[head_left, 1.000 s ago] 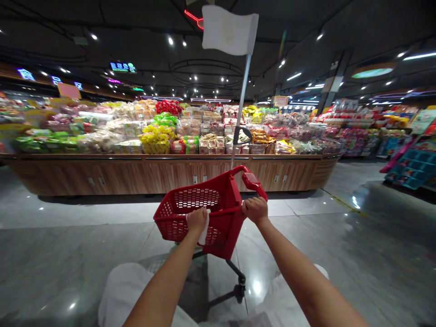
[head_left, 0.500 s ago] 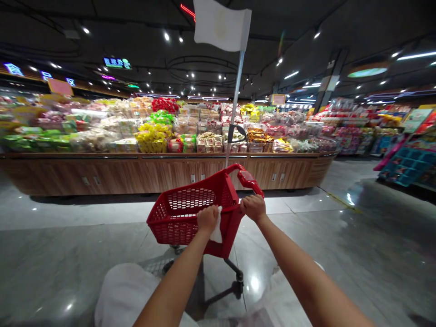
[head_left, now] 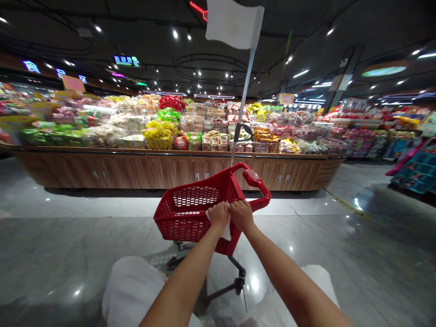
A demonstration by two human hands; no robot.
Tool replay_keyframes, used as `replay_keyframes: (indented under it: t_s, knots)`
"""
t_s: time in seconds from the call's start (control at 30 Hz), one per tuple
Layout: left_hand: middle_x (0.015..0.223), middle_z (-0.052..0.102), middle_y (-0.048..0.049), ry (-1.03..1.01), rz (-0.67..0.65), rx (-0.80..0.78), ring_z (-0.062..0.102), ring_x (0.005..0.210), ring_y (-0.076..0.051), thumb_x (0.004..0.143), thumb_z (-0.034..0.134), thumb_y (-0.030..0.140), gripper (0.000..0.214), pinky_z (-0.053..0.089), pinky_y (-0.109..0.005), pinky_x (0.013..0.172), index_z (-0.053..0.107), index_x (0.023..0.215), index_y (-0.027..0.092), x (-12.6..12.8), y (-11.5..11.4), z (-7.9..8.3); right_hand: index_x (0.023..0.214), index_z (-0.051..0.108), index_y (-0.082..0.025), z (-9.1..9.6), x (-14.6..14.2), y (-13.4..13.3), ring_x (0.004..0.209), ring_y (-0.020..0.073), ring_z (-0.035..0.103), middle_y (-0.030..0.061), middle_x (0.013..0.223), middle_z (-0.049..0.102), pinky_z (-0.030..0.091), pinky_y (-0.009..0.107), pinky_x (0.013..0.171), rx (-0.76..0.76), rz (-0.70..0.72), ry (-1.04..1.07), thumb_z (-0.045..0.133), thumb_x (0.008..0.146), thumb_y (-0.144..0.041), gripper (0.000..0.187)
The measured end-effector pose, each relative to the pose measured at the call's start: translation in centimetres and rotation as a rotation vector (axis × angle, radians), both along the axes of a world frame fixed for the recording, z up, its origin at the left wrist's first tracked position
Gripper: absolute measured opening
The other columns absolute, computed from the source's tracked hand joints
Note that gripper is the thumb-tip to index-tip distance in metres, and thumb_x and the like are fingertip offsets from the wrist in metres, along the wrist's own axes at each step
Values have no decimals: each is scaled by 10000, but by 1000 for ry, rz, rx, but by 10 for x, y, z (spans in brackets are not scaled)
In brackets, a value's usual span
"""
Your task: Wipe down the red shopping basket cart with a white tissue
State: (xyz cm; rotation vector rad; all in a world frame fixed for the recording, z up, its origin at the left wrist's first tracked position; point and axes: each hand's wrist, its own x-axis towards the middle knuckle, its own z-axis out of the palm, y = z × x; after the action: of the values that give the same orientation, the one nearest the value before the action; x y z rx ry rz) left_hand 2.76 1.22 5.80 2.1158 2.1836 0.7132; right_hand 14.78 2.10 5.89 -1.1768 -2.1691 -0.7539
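1. Your right hand point(head_left: 241, 214) has left the handle point(head_left: 259, 182) and now sits on the rear rim of the red cart point(head_left: 185, 213). Its knuckles touch your left hand point(head_left: 218, 215), which has slid rightwards along that same rim.
2. Your left hand is closed around a white cloth point(head_left: 227, 232) and presses it to the rim. Only scraps of the cloth show, one beside the thumb and one hanging below both hands.
3. Your right hand curls over the rim in a grip, its fingertips hidden behind the basket wall.
4. You have the cart straight ahead on the glossy grey floor point(head_left: 68, 245), between you and the wooden display counter point(head_left: 136, 165) and apart from it. One rear wheel point(head_left: 240, 284) is clear; the others are mostly hidden under the basket and your arms.
5. A thin pole point(head_left: 242, 104) rises from the cart's far right corner and carries a white flag point(head_left: 234, 22), whose top is cut off by the frame edge. A dark fitting partway up the pole is hard to make out.
6. The packaged goods point(head_left: 160, 134) on the counter are too blurred for labels to be read. Your white-clad knees point(head_left: 131, 290) are cut off at the bottom edge.
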Motion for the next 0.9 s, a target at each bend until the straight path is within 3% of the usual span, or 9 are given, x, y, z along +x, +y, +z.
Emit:
replay_keyframes:
  t_s: [0.1,0.23,0.33,0.4,0.47,0.6,0.67,0.77,0.9]
  knots:
    - [953,712,-64,77,-50,-30,640,902,-208,975,232,370,448,367,-322,761,650,935,212,-25,-4,-7,703,593,-203,-7,5,0,703,176,474,31,694,599,262,330,737,-3,-17,-12,491,907,-212,228]
    - [907,707,-92,189,42,-44,639,865,-228,963,250,354,444,370,-329,745,658,916,186,-89,-18,-23,712,585,-202,-8,25,-2,722,169,469,26,717,602,246,328,742,16,-10,-13,484,910,-222,223]
    - [883,700,-98,231,68,-30,635,866,-241,961,260,392,451,369,-333,743,654,906,178,-115,-27,-31,685,571,-206,-10,26,-7,704,166,458,17,696,596,242,330,736,40,-29,34,478,911,-231,246]
    - [875,696,-95,221,87,-29,631,865,-246,963,248,452,483,370,-339,748,645,914,183,-106,-28,-30,660,560,-209,-13,21,-9,687,165,449,13,673,589,240,333,734,48,-57,77,467,916,-238,274]
    - [884,694,-85,182,45,-24,627,868,-240,961,245,488,487,374,-341,761,630,943,190,-77,-25,-27,649,558,-211,-15,16,-10,688,167,450,15,669,591,242,334,740,46,-84,109,467,915,-237,282]
    - [1103,654,-86,67,-215,89,592,1007,-210,978,272,338,353,375,-343,848,530,1172,193,-5,-16,-20,683,579,-209,-14,14,-7,708,173,467,17,685,604,251,332,753,21,-77,91,505,898,-229,229]
    - [1184,616,-98,35,-299,123,564,1072,-207,964,310,263,336,374,-351,888,466,1252,188,12,-12,-19,695,585,-208,-12,19,-7,708,174,468,18,682,604,250,331,745,6,-70,68,513,895,-225,213]
    - [1160,621,-89,108,-404,43,570,1050,-212,955,373,304,326,389,-346,887,464,1255,212,-5,-11,-21,695,585,-209,-10,28,-9,709,174,466,23,692,605,241,335,731,-1,-53,19,497,904,-230,228]
    - [1100,639,-78,247,-329,-86,587,1000,-211,954,396,385,318,388,-329,878,516,1206,233,-77,-21,-31,703,581,-212,-10,33,-11,712,170,461,17,706,602,235,335,727,27,-15,-11,474,916,-245,240]
